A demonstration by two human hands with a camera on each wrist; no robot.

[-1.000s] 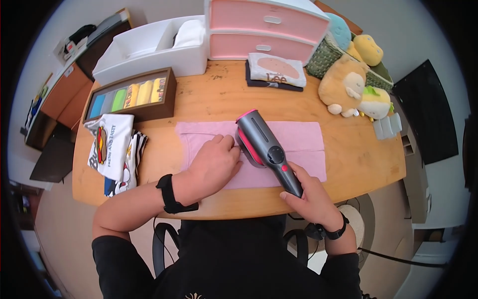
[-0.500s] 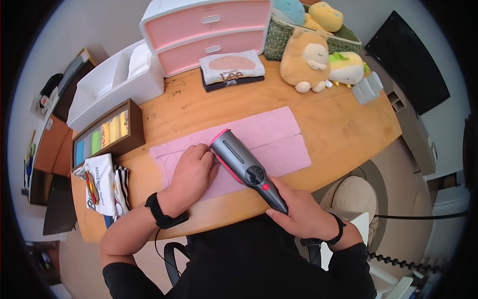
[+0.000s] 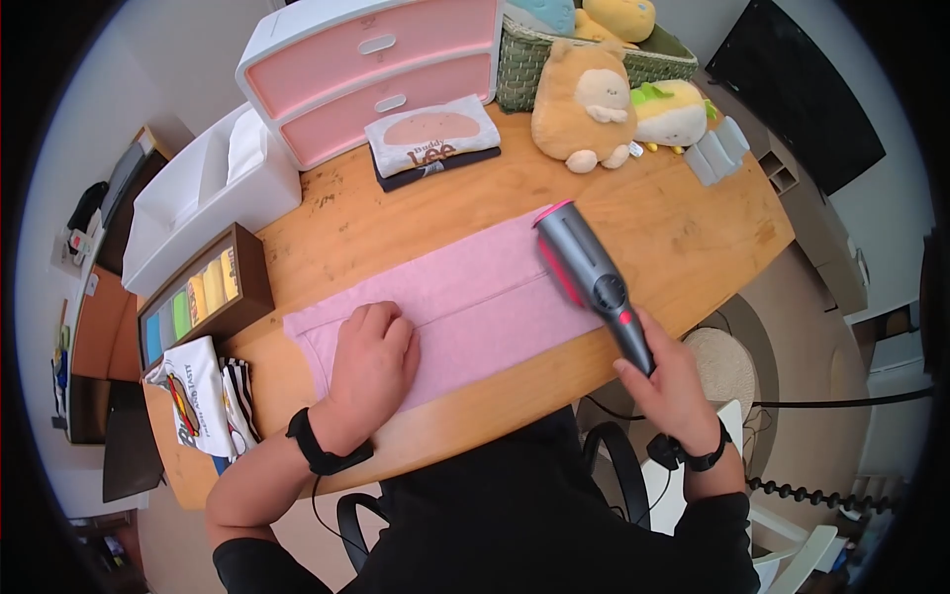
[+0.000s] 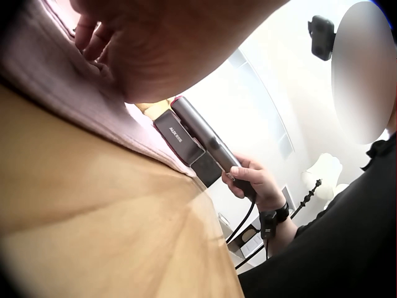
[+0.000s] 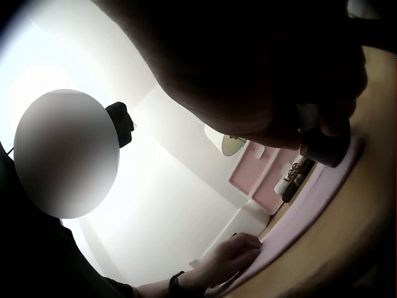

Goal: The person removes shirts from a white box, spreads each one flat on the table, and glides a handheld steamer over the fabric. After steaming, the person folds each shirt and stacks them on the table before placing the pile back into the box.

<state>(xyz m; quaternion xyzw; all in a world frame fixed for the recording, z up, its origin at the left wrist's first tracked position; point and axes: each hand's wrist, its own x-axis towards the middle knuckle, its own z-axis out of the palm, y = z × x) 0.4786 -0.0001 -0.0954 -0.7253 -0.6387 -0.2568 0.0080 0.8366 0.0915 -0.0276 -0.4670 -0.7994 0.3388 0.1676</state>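
A folded pink garment (image 3: 465,287) lies lengthwise on the wooden table, with a seam running along it. My left hand (image 3: 368,366) rests on its left part with the fingers bent down; the fingertips are mostly hidden in the head view. In the left wrist view those fingers press against the pink cloth. My right hand (image 3: 671,381) grips the handle of a grey handheld garment steamer (image 3: 591,272) with pink trim and a round dial. The steamer's head is over the garment's right end, and lettering (image 4: 176,135) shows on its side in the left wrist view.
Behind stand a pink-fronted drawer unit (image 3: 371,74), a white bin (image 3: 198,213) and folded shirts (image 3: 432,139). A box of rolled clothes (image 3: 254,282) and more folded shirts (image 3: 196,396) are at left. Plush toys (image 3: 584,109) sit at back right; a cable (image 3: 841,403) runs off right.
The steamer in my right hand has moved rightward along the garment, away from my left hand, which stays on the cloth's left part. The head view has turned and shifted to the right.
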